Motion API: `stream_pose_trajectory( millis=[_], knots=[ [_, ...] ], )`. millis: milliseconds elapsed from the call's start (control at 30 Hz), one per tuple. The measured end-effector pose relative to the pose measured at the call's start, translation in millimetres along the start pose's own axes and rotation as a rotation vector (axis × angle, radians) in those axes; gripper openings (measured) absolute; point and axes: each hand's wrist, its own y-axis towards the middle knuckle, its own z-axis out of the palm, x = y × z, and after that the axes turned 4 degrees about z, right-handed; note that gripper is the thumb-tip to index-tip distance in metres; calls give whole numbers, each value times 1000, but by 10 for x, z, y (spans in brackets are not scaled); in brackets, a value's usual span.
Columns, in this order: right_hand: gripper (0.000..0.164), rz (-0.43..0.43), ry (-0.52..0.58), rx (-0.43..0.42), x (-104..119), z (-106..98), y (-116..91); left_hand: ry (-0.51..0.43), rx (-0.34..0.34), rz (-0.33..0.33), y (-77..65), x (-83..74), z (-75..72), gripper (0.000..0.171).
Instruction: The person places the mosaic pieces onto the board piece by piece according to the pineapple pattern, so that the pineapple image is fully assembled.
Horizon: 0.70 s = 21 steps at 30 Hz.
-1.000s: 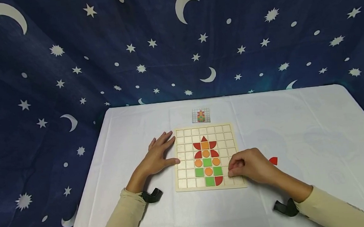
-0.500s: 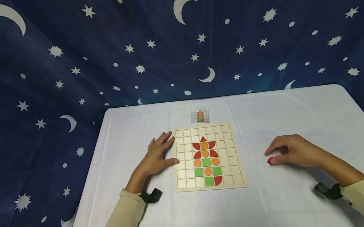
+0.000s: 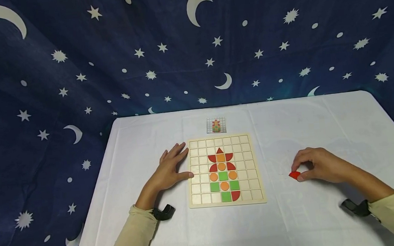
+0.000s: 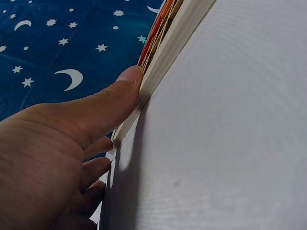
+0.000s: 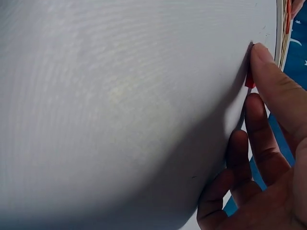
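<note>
A square wooden grid board (image 3: 253, 194) lies on the table, bearing a figure of flat red, orange and green pieces such as a green square tile (image 3: 223, 175) and an orange round tile (image 3: 224, 186). At its left edge rests my left hand (image 3: 170, 172), fingers spread; in the left wrist view the thumb (image 4: 108, 108) touches the board's rim. Right of the board, my right hand (image 3: 320, 165) pinches a red quarter-circle tile (image 3: 294, 175) between thumb and forefinger, low over the cloth. The right wrist view shows only a sliver of the red tile (image 5: 250, 79) beside the thumb.
A small pattern card (image 3: 216, 125) lies just behind the board, printed with a similar figure on a grid. White cloth covers the table (image 3: 350, 126). Behind it hangs a dark blue curtain (image 3: 161, 21) with moons and stars.
My right hand has moved from the board's right side out to the red tile and taken hold of it; the tile has turned slightly. The left hand stays in place.
</note>
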Motion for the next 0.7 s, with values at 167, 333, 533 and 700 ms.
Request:
stream_pose_trajectory(
  millis=[167, 333, 533, 700],
  knots=[
    [34, 30, 14, 25, 51, -10, 5, 7, 0, 0, 3, 13, 9, 91],
    [33, 64, 48, 48, 113, -2, 40, 1, -4, 2, 1, 16, 12, 91],
    [26, 68, 181, -15, 206, 70, 138, -4, -7, 12, -3, 12, 11, 91],
    [13, 90, 339, 48, 375, 172, 292, -3, -6, 13, -3, 11, 8, 92]
  ],
)
